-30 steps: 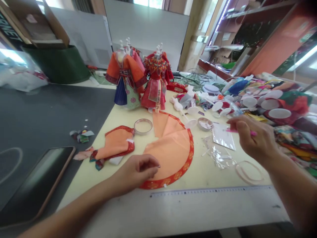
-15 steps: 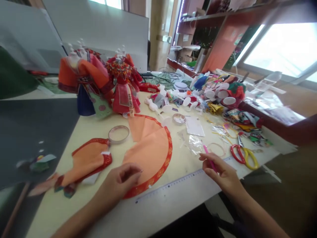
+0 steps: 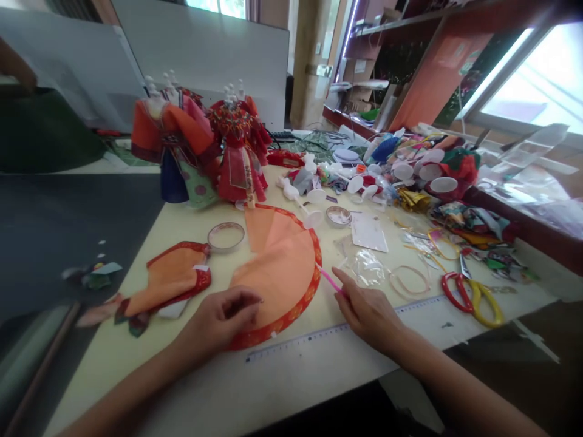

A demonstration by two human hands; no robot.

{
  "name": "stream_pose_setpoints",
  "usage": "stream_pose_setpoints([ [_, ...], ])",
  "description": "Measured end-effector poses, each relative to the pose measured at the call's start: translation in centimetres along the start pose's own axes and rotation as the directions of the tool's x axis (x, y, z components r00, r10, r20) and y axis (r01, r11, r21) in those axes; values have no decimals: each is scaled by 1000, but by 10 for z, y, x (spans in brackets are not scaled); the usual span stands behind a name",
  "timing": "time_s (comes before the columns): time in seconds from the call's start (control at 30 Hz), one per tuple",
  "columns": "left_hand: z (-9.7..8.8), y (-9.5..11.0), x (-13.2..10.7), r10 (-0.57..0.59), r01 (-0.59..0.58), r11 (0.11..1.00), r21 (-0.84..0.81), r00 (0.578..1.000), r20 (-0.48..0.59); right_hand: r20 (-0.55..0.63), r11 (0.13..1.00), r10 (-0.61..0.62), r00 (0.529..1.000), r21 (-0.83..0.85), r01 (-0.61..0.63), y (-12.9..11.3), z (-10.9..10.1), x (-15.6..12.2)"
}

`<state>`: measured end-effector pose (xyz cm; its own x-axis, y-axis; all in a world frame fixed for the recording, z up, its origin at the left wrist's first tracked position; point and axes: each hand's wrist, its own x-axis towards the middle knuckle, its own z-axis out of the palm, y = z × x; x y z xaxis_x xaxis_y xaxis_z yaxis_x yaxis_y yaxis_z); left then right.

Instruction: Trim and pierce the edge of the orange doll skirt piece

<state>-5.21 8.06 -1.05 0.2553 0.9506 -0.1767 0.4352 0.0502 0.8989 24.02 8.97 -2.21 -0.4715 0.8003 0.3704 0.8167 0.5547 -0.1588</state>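
A fan-shaped piece of orange cloth (image 3: pixel 277 273) with a red patterned border lies flat on the table. Over its lower left part is my left hand (image 3: pixel 228 315), thumb and forefinger pinched together. Something tiny may show at the fingertips, too small to name. My right hand (image 3: pixel 368 312), closed round a slim pink pen-like stick (image 3: pixel 331 280), points it left so that its tip is at the cloth's red border; whether it touches I cannot tell. Below the cloth a clear ruler (image 3: pixel 310 338) lies between my hands. To the right rest red-and-yellow-handled scissors (image 3: pixel 473 297).
Another orange garment piece (image 3: pixel 173 273) and a tape roll (image 3: pixel 226 237) lie left. Dressed figures (image 3: pixel 237 158) stand behind. A small round dish (image 3: pixel 339 216), plastic bag (image 3: pixel 368 267) and heaped fabric scraps (image 3: pixel 469 218) are right. A person's arm (image 3: pixel 16 64) shows far left.
My right hand has moved left with the pink stick, from beside the plastic bag to the cloth's red border. My left hand keeps its pinch over the cloth. The view has shifted slightly.
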Motion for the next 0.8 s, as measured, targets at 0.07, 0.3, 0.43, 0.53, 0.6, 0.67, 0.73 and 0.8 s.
stream_pose_setpoints([
  [0.07,1,2,-1,7,-7,1000,-8,1000,15,-48,998,-36,998,-55,33,-1,8,3],
  [0.3,4,-3,-3,-8,30,979,-201,994,112,-88,994,4,996,110,6,-4,9,3],
  [0.43,7,0,-5,-48,93,938,-335,989,138,-47,960,1,999,281,13,-14,11,10],
  [0.53,8,2,-6,-65,106,911,-400,991,113,-47,924,45,998,383,-24,-24,12,14],
  [0.6,10,3,-4,-78,114,880,-460,992,97,0,878,86,996,473,-76,-31,11,16],
  [0.67,12,5,-2,-94,123,845,-520,992,81,87,822,97,991,555,-129,-41,10,18],
  [0.73,15,9,0,-109,135,807,-575,991,80,161,781,70,985,605,-154,-51,9,20],
  [0.8,20,15,0,-103,143,770,-622,990,101,180,782,28,983,609,-134,-60,12,24],
])
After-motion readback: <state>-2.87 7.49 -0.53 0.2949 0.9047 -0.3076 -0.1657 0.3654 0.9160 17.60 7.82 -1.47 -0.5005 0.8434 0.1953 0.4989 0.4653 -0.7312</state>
